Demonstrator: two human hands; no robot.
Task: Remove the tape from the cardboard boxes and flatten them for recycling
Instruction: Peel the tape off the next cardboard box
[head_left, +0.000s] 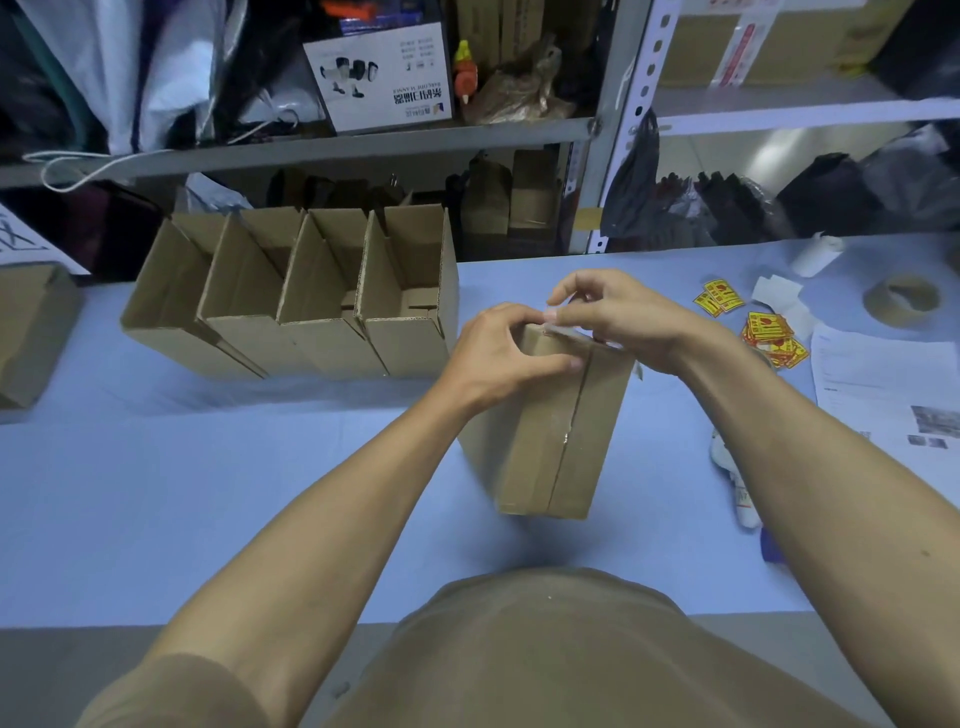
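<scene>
Both hands at taped box (550, 431) far edge mid-surface (208, 493): left hand (498, 353) grips box, right hand (618, 317) pinches clear tape (576, 332); near edge open.

closed brown box (550, 436) upright on table, clear tape (582, 335) lifting at its top.

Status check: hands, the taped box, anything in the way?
Left hand grips closed box at far end. Right hand pinches clear tape there. Seam still shut. Nothing blocking.

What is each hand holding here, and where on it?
Left hand grips the closed box at its far top edge; right hand pinches the clear tape lifting there.
</scene>
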